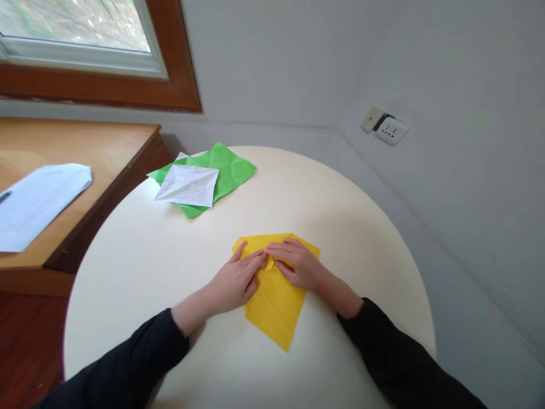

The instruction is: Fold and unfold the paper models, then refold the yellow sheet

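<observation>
A partly folded sheet of yellow paper (276, 301) lies on the round white table, one pointed corner toward me. Its upper edge is folded over, and a small raised flap shows at the middle between my fingertips. My left hand (236, 281) grips the paper from the left, with fingertips pressed at that flap. From the right, my right hand (298, 264) holds the same fold, thumb and fingers close together on it. The two hands nearly touch at their fingertips. Parts of the fold are hidden under the fingers.
Creased green paper (236, 170) lies near the table's (128, 267) far edge, with a creased white sheet (189, 184) over it. On the wooden desk (97, 139) at left lie white papers (42, 199) and a pen. A wall socket (392, 130) is at right.
</observation>
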Demonstrator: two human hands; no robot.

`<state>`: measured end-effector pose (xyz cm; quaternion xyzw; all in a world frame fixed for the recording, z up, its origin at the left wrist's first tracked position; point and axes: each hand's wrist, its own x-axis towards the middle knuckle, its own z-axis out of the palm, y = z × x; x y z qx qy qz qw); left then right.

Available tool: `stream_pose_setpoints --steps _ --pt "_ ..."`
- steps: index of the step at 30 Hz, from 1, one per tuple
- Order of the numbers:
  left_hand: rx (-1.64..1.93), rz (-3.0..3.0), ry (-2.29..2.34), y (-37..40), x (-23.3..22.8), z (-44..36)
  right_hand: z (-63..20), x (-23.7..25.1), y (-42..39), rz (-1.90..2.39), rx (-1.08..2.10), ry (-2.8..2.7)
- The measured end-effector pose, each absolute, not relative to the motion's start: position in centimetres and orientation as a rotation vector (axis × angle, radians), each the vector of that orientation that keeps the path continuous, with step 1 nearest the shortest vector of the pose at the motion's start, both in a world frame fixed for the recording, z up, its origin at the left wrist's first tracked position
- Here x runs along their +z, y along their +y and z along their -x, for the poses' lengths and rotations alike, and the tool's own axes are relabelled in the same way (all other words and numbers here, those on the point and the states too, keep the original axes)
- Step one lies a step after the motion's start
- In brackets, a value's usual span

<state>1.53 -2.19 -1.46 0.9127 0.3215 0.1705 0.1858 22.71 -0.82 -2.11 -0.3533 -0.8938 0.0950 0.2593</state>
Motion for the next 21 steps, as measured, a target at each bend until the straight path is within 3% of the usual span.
stream_pose_setpoints --steps 21 --pt "0.447 -2.612 0.9 -2.1 -1.6 -1.8 -19.8 0.4 1.6 1.114 0.179 -2.465"
